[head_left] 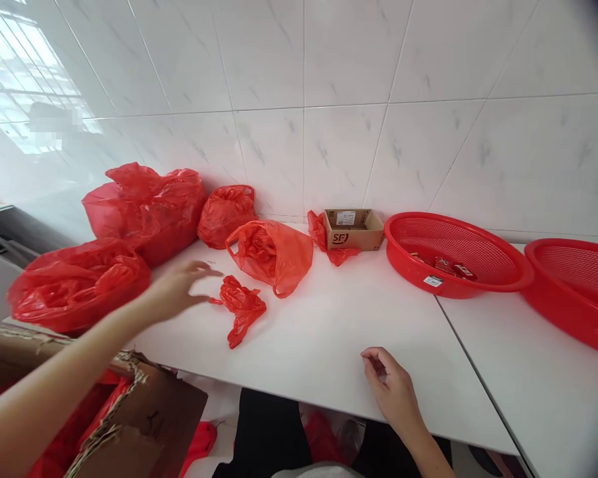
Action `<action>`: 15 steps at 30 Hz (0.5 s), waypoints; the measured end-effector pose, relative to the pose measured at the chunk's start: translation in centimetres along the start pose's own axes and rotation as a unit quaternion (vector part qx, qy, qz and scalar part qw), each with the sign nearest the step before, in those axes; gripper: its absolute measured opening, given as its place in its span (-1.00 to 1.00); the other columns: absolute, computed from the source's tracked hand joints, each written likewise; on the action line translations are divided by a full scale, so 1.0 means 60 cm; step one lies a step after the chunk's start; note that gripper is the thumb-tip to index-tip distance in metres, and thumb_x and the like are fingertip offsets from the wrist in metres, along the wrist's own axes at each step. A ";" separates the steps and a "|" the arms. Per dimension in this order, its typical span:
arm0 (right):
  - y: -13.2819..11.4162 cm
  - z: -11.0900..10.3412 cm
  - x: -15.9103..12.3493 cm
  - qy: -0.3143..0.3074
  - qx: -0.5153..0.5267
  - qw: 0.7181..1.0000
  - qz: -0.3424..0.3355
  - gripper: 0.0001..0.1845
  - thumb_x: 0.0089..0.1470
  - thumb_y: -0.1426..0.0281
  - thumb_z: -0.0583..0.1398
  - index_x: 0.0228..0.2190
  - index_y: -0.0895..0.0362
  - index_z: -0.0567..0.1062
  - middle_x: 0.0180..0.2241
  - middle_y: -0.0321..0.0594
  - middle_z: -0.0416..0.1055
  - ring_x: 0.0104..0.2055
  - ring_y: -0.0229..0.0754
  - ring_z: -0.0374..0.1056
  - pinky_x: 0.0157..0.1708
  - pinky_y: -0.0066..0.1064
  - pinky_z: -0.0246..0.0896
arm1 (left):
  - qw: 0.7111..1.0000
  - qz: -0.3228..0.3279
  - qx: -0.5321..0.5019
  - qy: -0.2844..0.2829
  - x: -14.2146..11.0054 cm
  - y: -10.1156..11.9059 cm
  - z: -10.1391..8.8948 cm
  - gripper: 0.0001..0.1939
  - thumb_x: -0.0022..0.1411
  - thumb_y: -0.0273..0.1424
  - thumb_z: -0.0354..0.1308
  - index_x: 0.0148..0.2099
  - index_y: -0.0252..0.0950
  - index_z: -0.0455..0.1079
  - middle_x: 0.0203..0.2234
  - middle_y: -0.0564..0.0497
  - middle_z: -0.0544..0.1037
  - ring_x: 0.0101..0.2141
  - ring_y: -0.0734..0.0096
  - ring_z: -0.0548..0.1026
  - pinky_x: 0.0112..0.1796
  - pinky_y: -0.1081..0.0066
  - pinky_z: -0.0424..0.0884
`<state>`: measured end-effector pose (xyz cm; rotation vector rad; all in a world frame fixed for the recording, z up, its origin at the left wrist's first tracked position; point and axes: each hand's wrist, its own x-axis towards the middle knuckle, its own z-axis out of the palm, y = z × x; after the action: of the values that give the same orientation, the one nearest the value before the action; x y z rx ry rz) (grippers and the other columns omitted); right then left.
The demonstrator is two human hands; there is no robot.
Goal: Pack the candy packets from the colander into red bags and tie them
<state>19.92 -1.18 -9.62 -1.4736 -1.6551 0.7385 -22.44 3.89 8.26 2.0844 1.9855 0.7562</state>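
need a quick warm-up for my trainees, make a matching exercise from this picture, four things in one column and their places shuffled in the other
Things
1. small cardboard box
2. left hand
3. right hand
4. small packets

Places
A. inside a red basket
B. open, beside the small crumpled red bag
C. near the wall, between red bags and a red basket
D. fingers curled, near the table's front edge

Pairs: 1-C, 2-B, 3-D, 4-A

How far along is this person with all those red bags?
Perhaps done: small packets lie in a red perforated basket. In hand: nothing visible; the left hand is open beside the crumpled red bag, the right hand curled. Perhaps left: four stuffed red bags.
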 end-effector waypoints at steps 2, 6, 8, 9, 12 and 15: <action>-0.002 -0.002 0.000 0.000 0.009 1.000 0.001 -0.78 0.15 0.22 0.09 -0.31 0.08 0.45 -0.35 -0.16 0.48 -0.38 -0.14 0.40 -0.47 -0.38 0.32 | 0.991 0.044 0.052 -0.113 0.012 -0.003 0.066 -0.46 -0.24 -0.55 0.37 -0.11 -0.10 0.55 0.05 -0.01 0.49 0.07 0.04 0.37 0.06 0.17 0.25; -0.005 -0.004 0.000 -0.002 0.014 1.000 -0.009 -0.77 0.16 0.22 0.08 -0.32 0.08 0.45 -0.37 -0.16 0.48 -0.40 -0.15 0.39 -0.49 -0.39 0.31 | 0.961 0.055 0.165 -0.217 0.027 0.014 0.129 -0.69 0.10 -0.44 0.13 -0.09 -0.15 0.52 -0.01 -0.14 0.49 0.06 -0.05 0.34 0.04 0.05 0.19; -0.007 -0.004 0.002 0.000 0.012 1.000 -0.017 -0.76 0.16 0.21 0.08 -0.34 0.08 0.45 -0.38 -0.17 0.48 -0.41 -0.15 0.39 -0.46 -0.37 0.33 | 0.962 0.035 0.149 -0.228 0.043 0.037 0.124 -0.71 0.25 -0.30 -0.03 -0.19 -0.22 0.51 -0.16 -0.13 0.55 -0.11 0.08 0.45 -0.08 0.19 0.30; -0.007 -0.004 0.003 0.000 0.012 1.000 -0.019 -0.76 0.16 0.21 0.08 -0.34 0.08 0.45 -0.38 -0.17 0.48 -0.41 -0.15 0.39 -0.44 -0.36 0.34 | 0.961 0.029 0.138 -0.239 0.050 0.052 0.118 -0.66 0.28 -0.24 -0.10 -0.19 -0.22 0.49 -0.20 -0.10 0.56 -0.18 0.16 0.48 -0.15 0.27 0.34; -0.010 -0.003 0.005 -0.012 0.013 1.000 -0.013 -0.74 0.17 0.19 0.07 -0.34 0.09 0.44 -0.39 -0.18 0.48 -0.42 -0.16 0.39 -0.44 -0.36 0.34 | 0.957 0.028 0.115 -0.265 0.059 0.096 0.102 -0.64 0.28 -0.15 -0.12 -0.11 -0.13 0.44 -0.17 0.01 0.55 -0.21 0.26 0.49 -0.22 0.38 0.35; -0.013 -0.004 0.006 -0.027 0.013 1.000 -0.002 -0.73 0.19 0.18 0.05 -0.32 0.08 0.43 -0.38 -0.18 0.47 -0.41 -0.16 0.38 -0.46 -0.37 0.32 | 0.950 0.014 0.147 -0.274 0.044 0.115 0.111 -0.60 0.00 -0.28 0.17 -0.04 -0.12 0.43 -0.08 -0.08 0.50 -0.08 0.02 0.43 -0.14 0.20 0.33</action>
<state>19.73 -0.99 -8.77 -1.4435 -1.6817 0.8017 -13.28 7.24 6.27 2.1613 1.8235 -0.1341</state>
